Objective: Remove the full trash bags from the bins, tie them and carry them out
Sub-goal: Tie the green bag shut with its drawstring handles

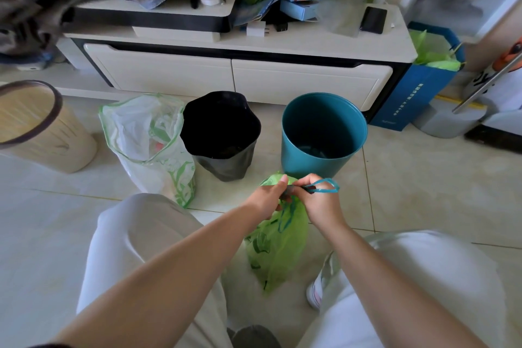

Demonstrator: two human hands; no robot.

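A green trash bag (278, 246) hangs between my knees, just in front of the teal bin (323, 135). My left hand (268, 198) pinches the gathered neck of the green bag. My right hand (319, 200) grips the bag's teal drawstring (324, 187), whose loop sticks out to the right. The teal bin shows no bag inside. To its left stands a black trash bag (223, 135), open and upright on the floor. Left of that, a clear bag with green print (149, 144) stands open. A beige bin (36, 127) sits at the far left.
A low white TV cabinet (240, 76) runs behind the bins, with boxes, a charger and a phone (373, 20) on top. A blue paper bag stuffed with green bags (423, 87) stands at its right end. My knees and a white shoe (316, 291) frame the tiled floor.
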